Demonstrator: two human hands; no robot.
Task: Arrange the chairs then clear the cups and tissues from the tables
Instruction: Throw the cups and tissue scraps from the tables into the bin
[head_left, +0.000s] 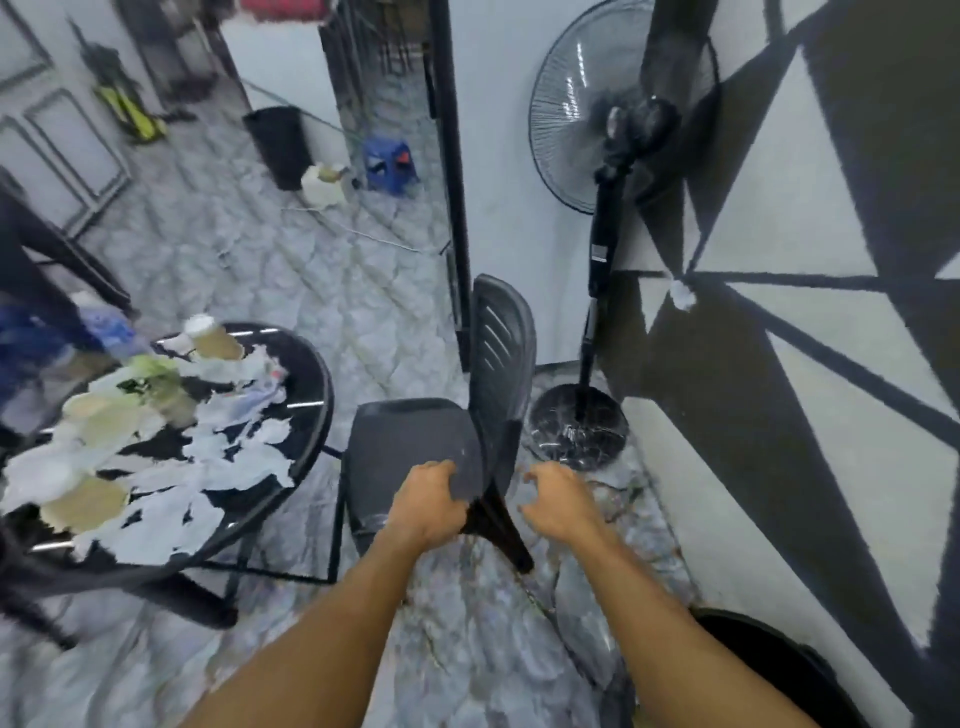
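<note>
A dark grey plastic chair (410, 441) stands in the middle of the floor, its slatted back toward the wall. My left hand (428, 506) grips the near edge of its seat. My right hand (558, 501) hovers just right of the chair's back leg, fingers curled and apart, holding nothing. To the left is a round black glass table (311, 395) littered with white tissues (234, 457) and several paper cups (213, 340), some lying on their sides.
A black standing fan (597, 322) sits right behind the chair against the patterned wall. A black bin (280, 145) and a blue stool (387, 163) stand far back. Another dark round object (774, 670) is at bottom right. Grey marble floor lies between.
</note>
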